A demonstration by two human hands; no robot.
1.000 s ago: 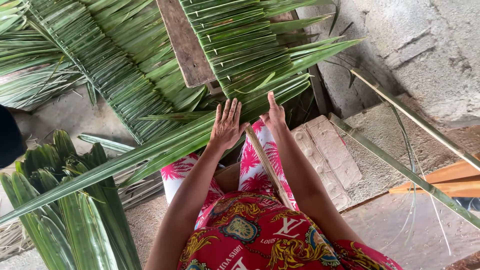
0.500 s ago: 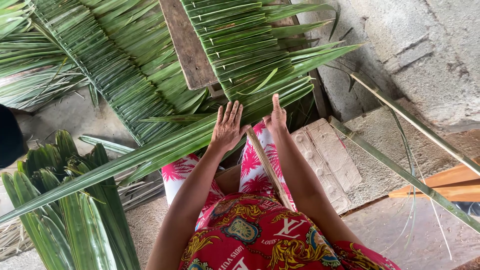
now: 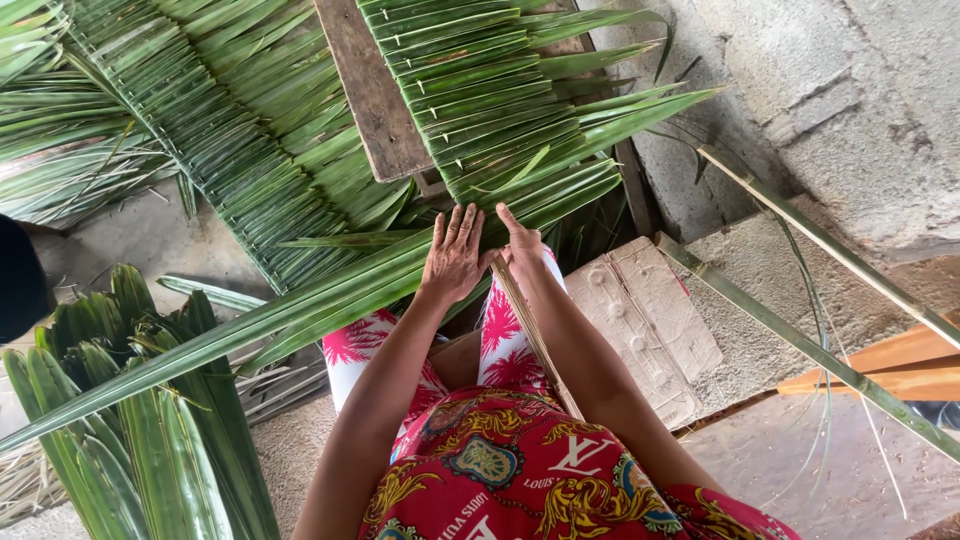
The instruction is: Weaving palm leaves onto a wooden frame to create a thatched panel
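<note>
My left hand [image 3: 455,252] lies flat, fingers spread, on a long green palm leaf [image 3: 300,305] that runs from lower left up to the right. My right hand [image 3: 522,245] sits beside it, index finger raised, fingers pinching the top of a thin tan stick [image 3: 535,340] that slants down across my lap. Just beyond both hands lies a woven panel of folded palm leaves [image 3: 480,90] over a wooden plank [image 3: 370,85]. My lap is covered with red and pink patterned cloth [image 3: 500,460].
A second woven leaf panel [image 3: 200,130] lies at the upper left. A bundle of folded green leaves [image 3: 130,420] stands at the lower left. A pale moulded block [image 3: 650,320], long leaf ribs [image 3: 800,340], a rough concrete wall [image 3: 850,110] and wooden boards [image 3: 890,365] are on the right.
Both hands have stayed on the long leaf, shifting only slightly; the right index finger stays raised. The view has drifted a little.
</note>
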